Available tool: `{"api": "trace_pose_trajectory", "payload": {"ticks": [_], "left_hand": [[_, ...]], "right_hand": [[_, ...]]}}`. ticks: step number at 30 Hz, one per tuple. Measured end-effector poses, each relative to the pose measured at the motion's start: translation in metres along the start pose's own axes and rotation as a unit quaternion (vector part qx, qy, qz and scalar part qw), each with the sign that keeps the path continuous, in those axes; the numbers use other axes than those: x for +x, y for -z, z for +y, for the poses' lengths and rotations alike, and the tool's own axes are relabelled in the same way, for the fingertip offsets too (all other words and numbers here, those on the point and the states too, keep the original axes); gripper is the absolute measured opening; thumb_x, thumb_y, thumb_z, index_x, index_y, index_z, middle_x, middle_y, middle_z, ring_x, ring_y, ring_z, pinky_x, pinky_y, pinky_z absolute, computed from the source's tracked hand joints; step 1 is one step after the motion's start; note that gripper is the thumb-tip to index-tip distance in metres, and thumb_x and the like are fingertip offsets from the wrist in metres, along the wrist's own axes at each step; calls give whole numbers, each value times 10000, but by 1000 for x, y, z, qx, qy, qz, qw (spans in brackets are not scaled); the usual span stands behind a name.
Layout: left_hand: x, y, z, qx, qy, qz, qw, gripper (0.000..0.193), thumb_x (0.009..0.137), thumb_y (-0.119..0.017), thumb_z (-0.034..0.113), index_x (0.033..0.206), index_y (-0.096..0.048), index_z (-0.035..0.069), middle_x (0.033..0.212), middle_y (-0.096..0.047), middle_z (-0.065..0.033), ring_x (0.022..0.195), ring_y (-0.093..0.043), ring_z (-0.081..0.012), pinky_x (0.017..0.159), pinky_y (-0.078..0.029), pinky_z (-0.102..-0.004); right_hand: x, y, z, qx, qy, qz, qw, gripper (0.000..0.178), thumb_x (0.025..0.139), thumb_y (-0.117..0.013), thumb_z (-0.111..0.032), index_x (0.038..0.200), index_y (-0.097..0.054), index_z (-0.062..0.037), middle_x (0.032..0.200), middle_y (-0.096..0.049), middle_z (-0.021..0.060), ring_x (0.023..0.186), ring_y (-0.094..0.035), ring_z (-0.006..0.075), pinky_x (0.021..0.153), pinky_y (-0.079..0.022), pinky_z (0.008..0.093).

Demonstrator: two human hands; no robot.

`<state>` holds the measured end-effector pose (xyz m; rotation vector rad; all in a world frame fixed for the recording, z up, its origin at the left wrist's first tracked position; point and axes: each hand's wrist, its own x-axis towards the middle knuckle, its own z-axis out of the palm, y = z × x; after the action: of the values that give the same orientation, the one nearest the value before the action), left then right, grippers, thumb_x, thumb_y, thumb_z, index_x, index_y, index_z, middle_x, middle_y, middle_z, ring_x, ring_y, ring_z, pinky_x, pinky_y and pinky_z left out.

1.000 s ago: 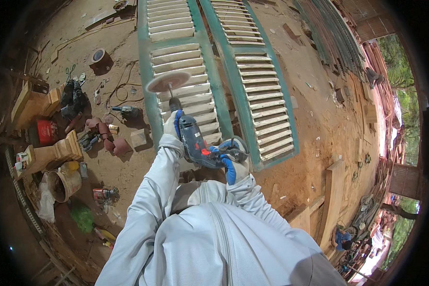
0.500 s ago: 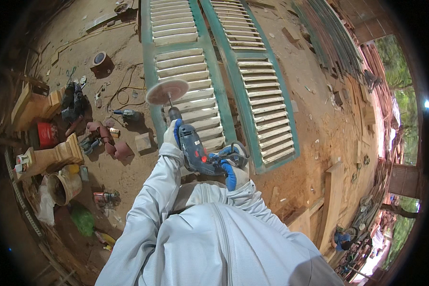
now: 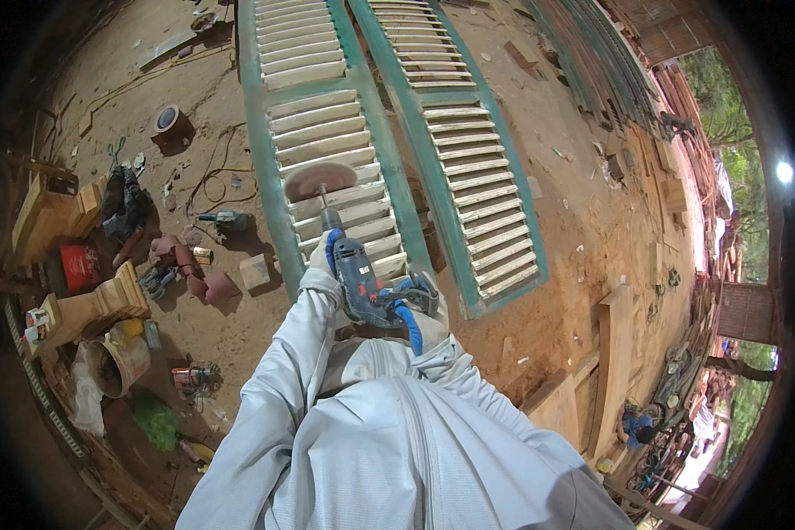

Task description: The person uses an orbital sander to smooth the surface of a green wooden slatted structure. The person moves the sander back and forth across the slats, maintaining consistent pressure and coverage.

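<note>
I hold a dark blue power drill (image 3: pixel 356 278) fitted with a round reddish sanding disc (image 3: pixel 316 183). My left hand (image 3: pixel 320 254), in a white and blue glove, is closed around the drill's front, behind the chuck. The gloved right hand (image 3: pixel 424 320) grips the rear handle, close to my body; a dark cable loops beside it. Blurred, the disc lies over the pale slats of the left green louvred shutter (image 3: pixel 261 150). Whether it touches them I cannot tell. Parallel to it on the right lies a second green shutter (image 3: pixel 510 168).
On the dirt floor at left are another power tool (image 3: pixel 230 219), a wood block (image 3: pixel 255 272), reddish sanding pieces (image 3: pixel 219 285), a bucket (image 3: pixel 119 358) and carved wooden pieces (image 3: pixel 106 296). Planks (image 3: pixel 613 353) lie at right. A person (image 3: pixel 632 428) is at the lower right.
The disc has moved from over the left shutter's outer rail onto its slats, and now looks more blurred. My right hand has shifted left with the drill's handle. The view has shifted slightly.
</note>
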<state>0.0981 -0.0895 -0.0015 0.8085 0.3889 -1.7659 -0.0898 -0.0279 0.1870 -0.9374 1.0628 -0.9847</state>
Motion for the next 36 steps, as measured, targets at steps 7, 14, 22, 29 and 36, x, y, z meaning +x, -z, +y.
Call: {"api": "trace_pose_trajectory", "payload": {"ticks": [7,14,22,29,36], "left_hand": [[8,-75,30,82,-5,-32,996,239,886,-688,365,830,-658,134,707,-665,-36,584,-631,-209,575,-544,-368],[7,-40,40,36,-29,-18,999,286,864,-699,392,885,-677,108,736,-683,-61,600,-654,-225,579,-570,-390],[3,-37,41,51,-56,22,997,289,920,-608,439,794,-639,180,682,-661,-40,566,-619,-236,551,-548,-398],[1,-16,58,36,-82,-16,996,275,894,-683,392,889,-654,119,742,-679,-63,601,-650,-226,561,-570,-385],[3,-24,68,15,-63,-66,996,261,904,-671,393,901,-652,133,761,-682,-62,617,-655,-237,582,-578,-401]], "right_hand": [[15,3,6,44,89,30,995,348,855,-628,103,1180,-579,-10,1031,-643,71,935,-658,157,853,-552,289],[35,-12,-29,-84,42,20,995,310,864,-596,77,1161,-600,-12,993,-659,66,909,-666,163,819,-568,295],[34,-22,-1,-15,90,16,996,605,849,-629,124,1422,-495,-18,1050,-632,49,952,-641,127,832,-542,243],[26,-30,17,46,52,-9,998,642,822,-647,119,1428,-475,-10,1110,-639,72,1011,-653,152,907,-537,278],[26,-31,23,81,63,15,995,581,820,-639,124,1372,-499,9,1188,-635,100,1056,-647,183,974,-521,320]]}}
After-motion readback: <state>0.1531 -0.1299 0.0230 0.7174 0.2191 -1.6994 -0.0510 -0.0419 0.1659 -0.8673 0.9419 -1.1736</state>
